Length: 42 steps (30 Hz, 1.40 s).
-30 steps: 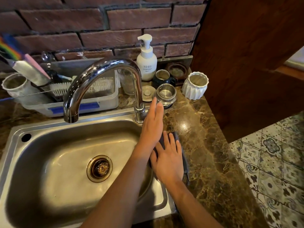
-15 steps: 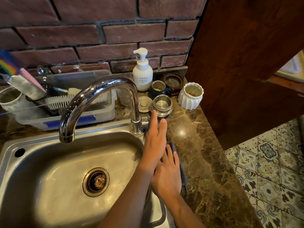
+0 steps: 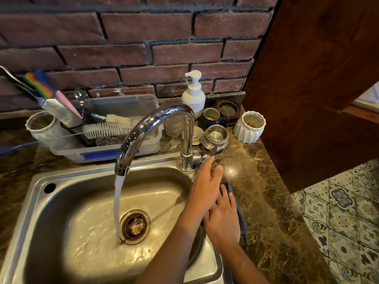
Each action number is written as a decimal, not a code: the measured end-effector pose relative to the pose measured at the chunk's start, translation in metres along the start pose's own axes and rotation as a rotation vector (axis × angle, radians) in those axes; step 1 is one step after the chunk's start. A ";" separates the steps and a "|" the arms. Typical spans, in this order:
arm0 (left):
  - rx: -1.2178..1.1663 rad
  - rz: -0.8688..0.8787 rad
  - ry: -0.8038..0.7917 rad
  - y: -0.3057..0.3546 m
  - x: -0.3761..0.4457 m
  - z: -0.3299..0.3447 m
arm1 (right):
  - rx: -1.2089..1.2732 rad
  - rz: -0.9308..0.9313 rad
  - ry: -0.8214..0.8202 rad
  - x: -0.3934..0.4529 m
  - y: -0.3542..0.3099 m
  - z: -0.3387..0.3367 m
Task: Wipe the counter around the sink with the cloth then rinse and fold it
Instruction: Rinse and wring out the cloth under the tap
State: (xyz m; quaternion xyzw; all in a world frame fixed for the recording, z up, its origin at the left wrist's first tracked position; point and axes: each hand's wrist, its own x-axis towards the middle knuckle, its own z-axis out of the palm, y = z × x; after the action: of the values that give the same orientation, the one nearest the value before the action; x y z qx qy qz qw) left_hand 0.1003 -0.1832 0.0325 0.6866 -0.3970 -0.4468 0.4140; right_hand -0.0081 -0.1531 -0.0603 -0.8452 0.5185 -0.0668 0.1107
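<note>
The dark cloth [image 3: 235,206] is pinned flat on the marble counter [image 3: 272,201] just right of the sink's right rim by the right hand [image 3: 223,220], whose palm and spread fingers press down on it without curling round it; it is probably kept there so that it stays within reach while the water is set. The left hand [image 3: 206,185] is crossed over the right, its fingers extended and loose, gripping nothing, with the fingertips just beside the lever [image 3: 211,151] at the base of the chrome faucet [image 3: 155,124]; whether they touch the lever cannot be told. A stream of water [image 3: 118,201] falls from the spout into the steel sink [image 3: 41,201], landing just left of the drain strainer [image 3: 135,226], which suggests that the rinse is being prepared, and the cloth is not yet under the flow. Most of the cloth is hidden beneath the right hand, and only a narrow dark strip along its right edge is seen, so its size, folding and wetness cannot be judged. The near edge of the sink and both forearms are cut off by the frame. At the far right, behind the faucet, a white pump bottle [image 3: 193,95] and a ribbed white cup [image 3: 249,127] are left well clear of the hands, and the print on the bottle is too small to be read.
</note>
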 end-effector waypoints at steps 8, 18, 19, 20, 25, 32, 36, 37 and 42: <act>-0.278 -0.246 0.429 -0.065 -0.090 -0.057 | 0.787 0.264 -0.006 0.007 -0.013 -0.028; -0.602 -0.228 0.363 -0.055 -0.130 -0.115 | 1.570 0.380 -0.299 -0.006 -0.147 -0.048; -0.682 -0.256 0.377 -0.057 -0.131 -0.119 | 1.563 0.426 -0.300 -0.007 -0.157 -0.048; -0.773 -0.289 0.389 -0.059 -0.132 -0.123 | 1.547 0.481 -0.292 -0.006 -0.166 -0.048; -1.117 -0.380 0.440 -0.067 -0.134 -0.142 | 1.514 0.610 -0.297 -0.008 -0.196 -0.052; -1.244 -0.453 0.498 -0.079 -0.124 -0.153 | 1.388 0.462 -0.323 -0.026 -0.192 -0.061; -1.235 -0.453 0.524 -0.076 -0.122 -0.155 | 1.333 0.385 -0.316 -0.026 -0.194 -0.067; -1.210 -0.446 0.538 -0.075 -0.122 -0.156 | 1.314 0.362 -0.320 -0.024 -0.196 -0.069; -1.045 -0.392 0.480 -0.077 -0.125 -0.167 | 1.122 0.284 -0.270 -0.011 -0.200 -0.060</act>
State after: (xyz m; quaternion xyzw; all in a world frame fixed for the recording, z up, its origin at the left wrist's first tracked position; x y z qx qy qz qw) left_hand 0.2351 -0.0063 0.0398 0.5345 0.1133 -0.4831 0.6842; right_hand 0.1458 -0.0629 0.0492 -0.5808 0.4933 -0.2072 0.6135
